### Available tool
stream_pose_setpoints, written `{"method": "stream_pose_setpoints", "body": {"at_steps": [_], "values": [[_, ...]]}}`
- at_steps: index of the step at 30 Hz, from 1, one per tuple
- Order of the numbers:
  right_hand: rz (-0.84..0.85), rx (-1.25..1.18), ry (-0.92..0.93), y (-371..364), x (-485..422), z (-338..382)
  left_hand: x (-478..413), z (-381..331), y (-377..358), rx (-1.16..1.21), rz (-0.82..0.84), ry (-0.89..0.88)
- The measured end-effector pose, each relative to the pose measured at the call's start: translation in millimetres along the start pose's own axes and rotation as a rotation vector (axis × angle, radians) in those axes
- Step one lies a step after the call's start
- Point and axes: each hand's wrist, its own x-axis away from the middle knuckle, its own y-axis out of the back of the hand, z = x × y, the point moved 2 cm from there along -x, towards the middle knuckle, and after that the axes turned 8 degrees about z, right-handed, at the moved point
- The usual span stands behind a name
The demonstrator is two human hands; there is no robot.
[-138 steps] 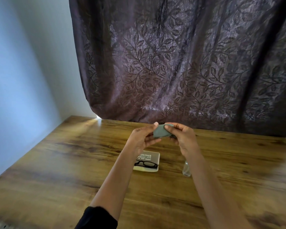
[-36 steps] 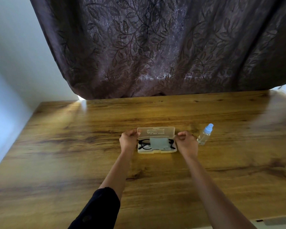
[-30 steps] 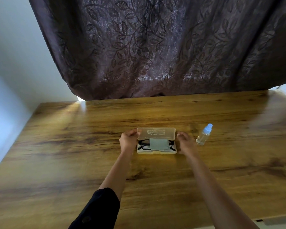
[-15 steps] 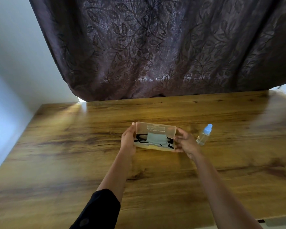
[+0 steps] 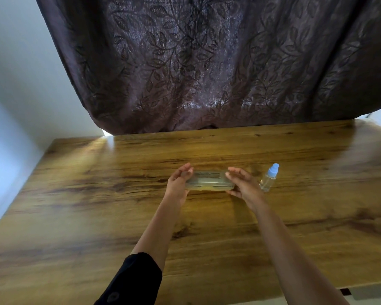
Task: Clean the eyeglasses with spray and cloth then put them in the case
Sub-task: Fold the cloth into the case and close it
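Note:
The translucent eyeglass case [image 5: 209, 181] has its lid down and is tilted toward me, just over the wooden table [image 5: 97, 205]. My left hand [image 5: 178, 183] holds its left end, fingers on top and thumb below. My right hand [image 5: 243, 183] pinches its right end the same way. The eyeglasses and the cloth are hidden inside the cloudy case. A small clear spray bottle [image 5: 268, 178] with a light blue cap stands upright just right of my right hand.
A dark leaf-patterned curtain [image 5: 207, 62] hangs behind the table's far edge. A pale wall runs along the left side. The table's near edge shows at the lower right.
The cloth went from my hands into the case on top of the glasses. Both hands then lifted the case slightly and the lid came down; it was open half a second ago.

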Motion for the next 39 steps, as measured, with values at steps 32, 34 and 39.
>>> {"method": "stream_pose_setpoints", "body": {"at_steps": [32, 34, 39], "values": [[-0.165, -0.099, -0.051, 11.6, 9.3, -20.5, 13.2, 24.5, -8.4, -0.284, -0.087, 0.035], [-0.166, -0.087, -0.068, 14.5, 9.1, -23.3, 10.7, 28.4, -2.7, -0.417, -0.236, 0.067], [-0.161, 0.018, -0.12, 21.7, 12.5, -28.7, 18.8, 34.9, -0.1, -0.619, -0.345, 0.086]]}}
